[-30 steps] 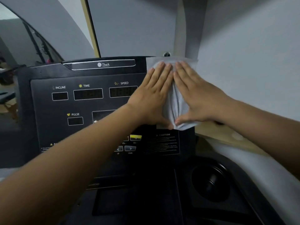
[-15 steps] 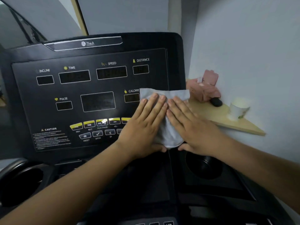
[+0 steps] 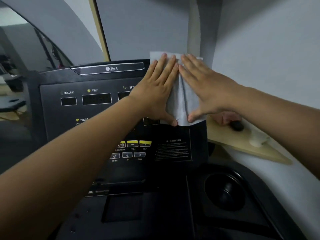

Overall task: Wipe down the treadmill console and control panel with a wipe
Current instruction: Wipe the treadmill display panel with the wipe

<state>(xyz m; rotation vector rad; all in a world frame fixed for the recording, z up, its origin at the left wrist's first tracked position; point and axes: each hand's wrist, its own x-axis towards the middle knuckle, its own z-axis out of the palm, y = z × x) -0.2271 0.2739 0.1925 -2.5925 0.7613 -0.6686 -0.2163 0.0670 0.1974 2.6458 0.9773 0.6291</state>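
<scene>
black console (image 3: pixel 55 115) surface nearest, cup holder (image 3: pixel 225 193) at right. above it, yellow buttons (image 3: pixel 133 143) uncovered: risk of accidental press if swept under pressure. further up, left hand (image 3: pixel 155 90) and right hand (image 3: pixel 207 90) flat, fingers straight, pressing wipe (image 3: pixel 180 104) on top right corner, upper edge overhanging; may slip off or bunch at centre crease. speed readout and neighbours hidden by hands and forearm. beyond, shelf (image 3: pixel 242 149) items blurred, unidentifiable.

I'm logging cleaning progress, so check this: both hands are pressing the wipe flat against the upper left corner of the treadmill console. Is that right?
Not quite. The head view shows the left hand and right hand pressing the wipe flat against the upper right corner of the treadmill console, not the upper left.
</scene>
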